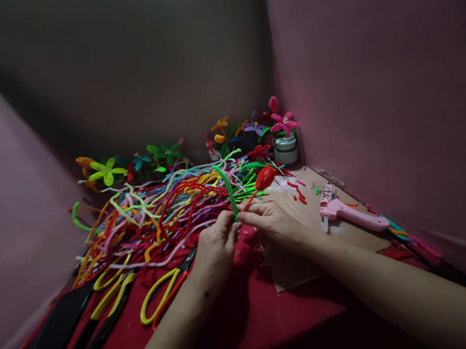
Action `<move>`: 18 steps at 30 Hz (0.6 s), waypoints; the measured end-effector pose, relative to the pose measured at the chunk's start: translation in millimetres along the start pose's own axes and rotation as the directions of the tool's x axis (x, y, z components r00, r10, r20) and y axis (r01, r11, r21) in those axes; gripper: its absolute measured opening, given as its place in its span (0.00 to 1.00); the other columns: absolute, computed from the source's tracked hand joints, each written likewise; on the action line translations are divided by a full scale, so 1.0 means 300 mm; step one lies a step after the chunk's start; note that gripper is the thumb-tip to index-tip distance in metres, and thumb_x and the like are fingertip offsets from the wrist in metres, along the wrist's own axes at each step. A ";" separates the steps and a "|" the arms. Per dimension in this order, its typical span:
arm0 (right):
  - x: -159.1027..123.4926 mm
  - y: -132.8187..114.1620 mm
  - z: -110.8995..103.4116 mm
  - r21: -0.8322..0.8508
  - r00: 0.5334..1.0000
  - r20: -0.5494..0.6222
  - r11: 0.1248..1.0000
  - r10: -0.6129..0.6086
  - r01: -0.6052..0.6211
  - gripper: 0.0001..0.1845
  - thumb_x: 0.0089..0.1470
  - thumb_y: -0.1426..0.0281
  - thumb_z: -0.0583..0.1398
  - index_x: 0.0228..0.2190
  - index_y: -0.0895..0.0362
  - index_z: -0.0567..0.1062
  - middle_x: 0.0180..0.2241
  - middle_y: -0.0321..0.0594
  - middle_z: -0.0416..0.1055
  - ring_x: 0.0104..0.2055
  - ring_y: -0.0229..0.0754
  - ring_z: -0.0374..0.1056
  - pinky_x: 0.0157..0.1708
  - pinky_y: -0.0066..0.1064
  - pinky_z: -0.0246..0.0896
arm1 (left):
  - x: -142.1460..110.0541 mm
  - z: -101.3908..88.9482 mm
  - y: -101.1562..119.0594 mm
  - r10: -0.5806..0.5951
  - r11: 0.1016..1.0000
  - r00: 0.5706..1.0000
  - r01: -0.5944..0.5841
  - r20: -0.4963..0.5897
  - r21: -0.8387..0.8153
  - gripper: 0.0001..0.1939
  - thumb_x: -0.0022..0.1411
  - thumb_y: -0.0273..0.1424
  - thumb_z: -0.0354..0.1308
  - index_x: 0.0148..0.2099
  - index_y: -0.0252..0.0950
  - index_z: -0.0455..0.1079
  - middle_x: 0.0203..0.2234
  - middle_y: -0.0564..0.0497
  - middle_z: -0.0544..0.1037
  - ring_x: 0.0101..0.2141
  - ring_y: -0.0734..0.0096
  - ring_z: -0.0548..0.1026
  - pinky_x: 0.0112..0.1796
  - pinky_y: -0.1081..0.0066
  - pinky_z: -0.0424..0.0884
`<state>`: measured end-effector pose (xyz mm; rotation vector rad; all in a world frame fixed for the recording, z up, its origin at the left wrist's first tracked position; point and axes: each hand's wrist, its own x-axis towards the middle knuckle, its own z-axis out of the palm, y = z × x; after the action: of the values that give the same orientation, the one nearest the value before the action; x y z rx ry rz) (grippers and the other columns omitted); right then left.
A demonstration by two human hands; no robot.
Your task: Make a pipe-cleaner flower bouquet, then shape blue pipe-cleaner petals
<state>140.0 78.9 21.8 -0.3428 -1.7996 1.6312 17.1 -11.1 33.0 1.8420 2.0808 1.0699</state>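
Observation:
My left hand [218, 241] pinches the lower end of a green pipe cleaner [228, 186], which curves up and to the left. Close beside it, my right hand [272, 223] has its thumb and fingers closed at the thin stem of a red pipe-cleaner flower bud [265, 178]. The bud stands upright above the fingers, tilted a little to the right. Both sets of fingertips meet where the stem and the green piece come together; the exact contact there is hidden. Behind my hands spreads a heap of multicoloured pipe cleaners [177, 195].
A pink glue gun [356, 215] lies on brown cardboard [290, 274] at right, near red scraps [296, 192]. Yellow-handled scissors [160, 293] and pliers [107, 306] lie at front left on red cloth [248, 321]. Finished flowers [284, 123] and a white jar [286, 150] stand against the walls.

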 end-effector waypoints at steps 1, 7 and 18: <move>0.000 -0.003 0.000 0.041 1.000 0.012 0.999 0.001 -0.001 0.11 0.49 0.63 0.59 0.25 0.58 0.75 0.29 0.38 0.68 0.36 0.38 0.62 0.41 0.31 0.55 | -0.002 -0.004 0.003 -0.029 0.997 1.000 0.029 0.010 -0.069 0.06 0.58 0.31 0.49 0.35 0.38 0.66 0.18 0.57 0.66 0.20 0.76 0.62 0.24 0.77 0.57; -0.009 -0.006 0.010 -0.034 0.988 -0.108 0.994 -0.107 0.104 0.11 0.51 0.64 0.58 0.27 0.59 0.76 0.29 0.38 0.69 0.35 0.38 0.62 0.40 0.32 0.56 | -0.009 -0.004 -0.004 -0.115 0.942 0.993 0.113 0.012 -0.315 0.07 0.56 0.35 0.52 0.34 0.37 0.65 0.18 0.58 0.64 0.19 0.78 0.60 0.23 0.78 0.57; -0.008 0.008 0.013 0.099 0.994 -0.102 0.995 0.036 -0.025 0.09 0.42 0.66 0.63 0.25 0.59 0.73 0.24 0.35 0.70 0.29 0.35 0.65 0.33 0.30 0.59 | -0.015 -0.004 0.000 -0.090 0.945 0.995 0.097 0.038 -0.313 0.06 0.58 0.32 0.50 0.29 0.37 0.59 0.18 0.59 0.62 0.21 0.79 0.59 0.24 0.78 0.56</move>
<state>138.7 74.9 18.8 -0.4048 -1.6389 1.6848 17.4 -15.8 32.2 1.5790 1.8358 1.2633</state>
